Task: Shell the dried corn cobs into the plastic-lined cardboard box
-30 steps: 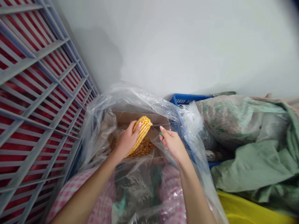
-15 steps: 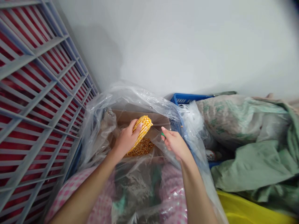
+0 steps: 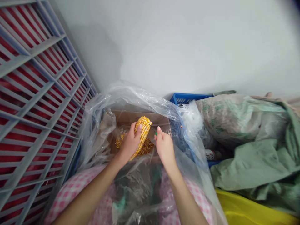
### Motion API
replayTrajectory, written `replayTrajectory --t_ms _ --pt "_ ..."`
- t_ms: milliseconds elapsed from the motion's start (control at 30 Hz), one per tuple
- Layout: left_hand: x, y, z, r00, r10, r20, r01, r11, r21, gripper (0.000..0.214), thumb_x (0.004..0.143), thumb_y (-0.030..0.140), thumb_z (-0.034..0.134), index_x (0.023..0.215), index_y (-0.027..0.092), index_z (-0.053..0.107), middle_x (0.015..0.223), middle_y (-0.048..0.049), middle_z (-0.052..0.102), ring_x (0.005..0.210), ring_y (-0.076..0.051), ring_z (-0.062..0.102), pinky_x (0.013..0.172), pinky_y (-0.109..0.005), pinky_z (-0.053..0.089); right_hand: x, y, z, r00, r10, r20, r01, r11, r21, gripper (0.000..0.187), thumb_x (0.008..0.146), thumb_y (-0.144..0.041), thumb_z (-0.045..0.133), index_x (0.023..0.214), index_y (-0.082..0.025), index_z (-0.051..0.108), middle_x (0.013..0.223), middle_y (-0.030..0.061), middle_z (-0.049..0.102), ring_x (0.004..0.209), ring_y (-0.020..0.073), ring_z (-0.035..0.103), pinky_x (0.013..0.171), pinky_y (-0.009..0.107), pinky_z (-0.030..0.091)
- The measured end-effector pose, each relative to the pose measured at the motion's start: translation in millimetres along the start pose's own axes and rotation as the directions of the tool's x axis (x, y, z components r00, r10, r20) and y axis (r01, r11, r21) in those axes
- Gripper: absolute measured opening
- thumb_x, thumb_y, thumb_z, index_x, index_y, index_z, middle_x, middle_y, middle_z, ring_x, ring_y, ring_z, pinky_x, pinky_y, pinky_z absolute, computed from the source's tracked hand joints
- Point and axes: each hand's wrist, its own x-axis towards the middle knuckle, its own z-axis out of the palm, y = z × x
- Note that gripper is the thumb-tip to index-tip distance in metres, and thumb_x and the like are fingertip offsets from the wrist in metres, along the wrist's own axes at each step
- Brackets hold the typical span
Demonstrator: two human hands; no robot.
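Note:
My left hand [image 3: 131,141] is closed around an ear of corn [image 3: 143,132], thumb on its near side. The cob is tilted, its narrow end up and to the right, its rows of yellow kernels mostly whole. In my closed right hand [image 3: 164,144] is a thin metal tool with a green handle [image 3: 156,133], mostly covered by the fingers. Its slim shaft reaches the upper end of the cob; whether it touches is hard to tell. Below lie loose corn kernels [image 3: 146,147] in a cardboard box [image 3: 127,117] lined with clear plastic [image 3: 93,120].
A grey plastic crate [image 3: 44,82] with red behind its slats rises on the left. To the right, a blue basket [image 3: 187,97] holds bags, with green cloth [image 3: 255,165] and yellow material [image 3: 243,206] nearer. A pale wall [image 3: 178,47] stands behind.
My right hand has moved left and turned more upright, bringing the tool's shaft to the cob's tip. My left hand and the cob have shifted slightly left, showing more kernels beneath.

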Motion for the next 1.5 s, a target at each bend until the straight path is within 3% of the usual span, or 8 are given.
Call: replayTrajectory --t_ms 200,500,900,1167,1500 --pt "9 -6 -1.8 1.000 -0.014 -0.021 0.012 0.996 -0.088 0.048 0.084 0.055 0.023 0.110 0.024 0.048 0.106 -0.0078 0.063 0.098 -0.023 0.058 0.085 -0.035 0.040 2 -9 1 0.997 -0.077 -0.030 0.072 0.988 -0.139 0.045 0.085 -0.047 0.022 0.053 -0.021 0.039 0.049 0.0020 0.046 0.048 0.0143 0.040 0.051 0.026 0.024" --pt "12 -7 -12.1 0.999 0.018 -0.041 -0.020 0.998 -0.057 0.048 0.083 0.056 0.024 0.114 0.026 0.047 0.107 -0.0053 0.062 0.097 -0.023 0.058 0.083 -0.034 0.041 12 3 -16 0.987 0.031 0.157 -0.049 0.993 0.109 0.051 0.078 -0.060 0.032 0.051 -0.018 0.041 0.043 -0.0035 0.036 0.040 0.0081 0.029 0.043 0.022 0.021" --pt "10 -5 -12.3 0.999 0.039 -0.026 -0.039 0.999 -0.026 0.048 0.083 0.057 0.024 0.114 0.027 0.047 0.104 -0.0052 0.064 0.093 -0.023 0.059 0.078 -0.033 0.042 14 6 -21 0.971 0.086 0.224 -0.118 0.984 0.133 0.051 0.076 -0.062 0.035 0.051 -0.017 0.043 0.039 -0.0057 0.032 0.036 0.0057 0.025 0.040 0.021 0.019" --pt "8 -2 -13.6 0.999 0.051 0.000 -0.051 0.998 0.039 0.049 0.083 0.057 0.024 0.115 0.028 0.046 0.102 -0.0060 0.064 0.091 -0.025 0.060 0.075 -0.034 0.042 13 4 -31 0.935 0.141 0.326 -0.212 0.958 0.195 0.048 0.075 -0.059 0.040 0.051 -0.017 0.042 0.036 -0.0082 0.028 0.034 0.0041 0.021 0.038 0.020 0.015" --pt "8 -2 -11.8 0.999 0.046 -0.007 -0.046 0.998 0.049 0.050 0.083 0.057 0.023 0.117 0.028 0.045 0.106 -0.0065 0.064 0.094 -0.024 0.060 0.077 -0.034 0.042 14 4 -29 0.943 0.127 0.308 -0.192 0.962 0.192 0.048 0.074 -0.060 0.041 0.052 -0.017 0.043 0.037 -0.0076 0.030 0.035 0.0044 0.023 0.038 0.020 0.016"
